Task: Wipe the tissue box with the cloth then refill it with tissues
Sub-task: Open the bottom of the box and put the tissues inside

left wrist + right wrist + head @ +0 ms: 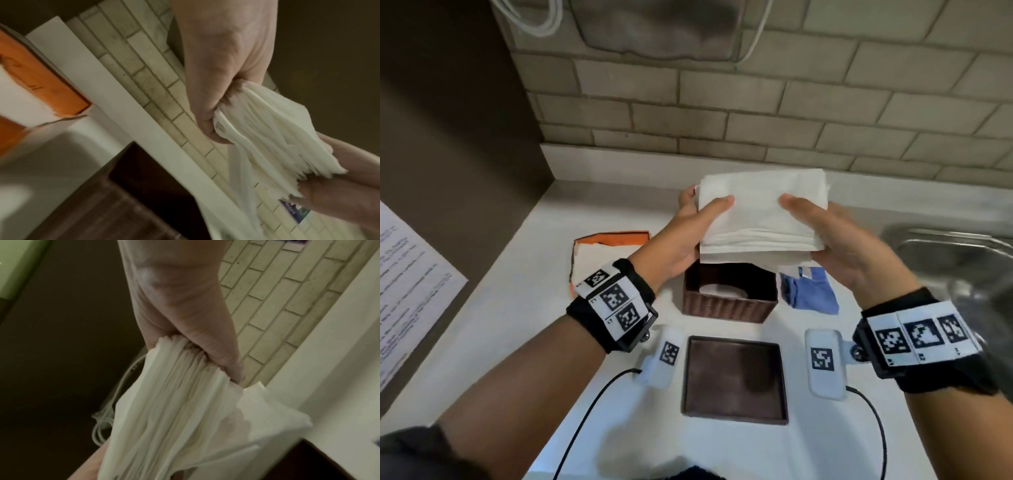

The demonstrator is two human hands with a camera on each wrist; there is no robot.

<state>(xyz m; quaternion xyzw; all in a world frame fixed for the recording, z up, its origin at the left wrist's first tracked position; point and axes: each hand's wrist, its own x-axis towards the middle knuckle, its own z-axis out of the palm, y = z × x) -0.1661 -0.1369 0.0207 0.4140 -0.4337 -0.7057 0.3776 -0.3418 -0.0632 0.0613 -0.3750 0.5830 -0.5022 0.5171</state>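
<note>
A thick stack of white tissues is held in the air above the brown woven tissue box, which stands open on the counter. My left hand grips the stack's left edge, thumb on top. My right hand grips its right edge the same way. The wrist views show the stack's layered edge pinched in each hand. The box's flat brown lid lies nearer to me. A blue cloth lies crumpled just right of the box.
An opened orange and white tissue package lies left of the box. A steel sink is at the right. A tiled wall backs the counter, and a brown cabinet side stands left. Cables run from my wrist cameras.
</note>
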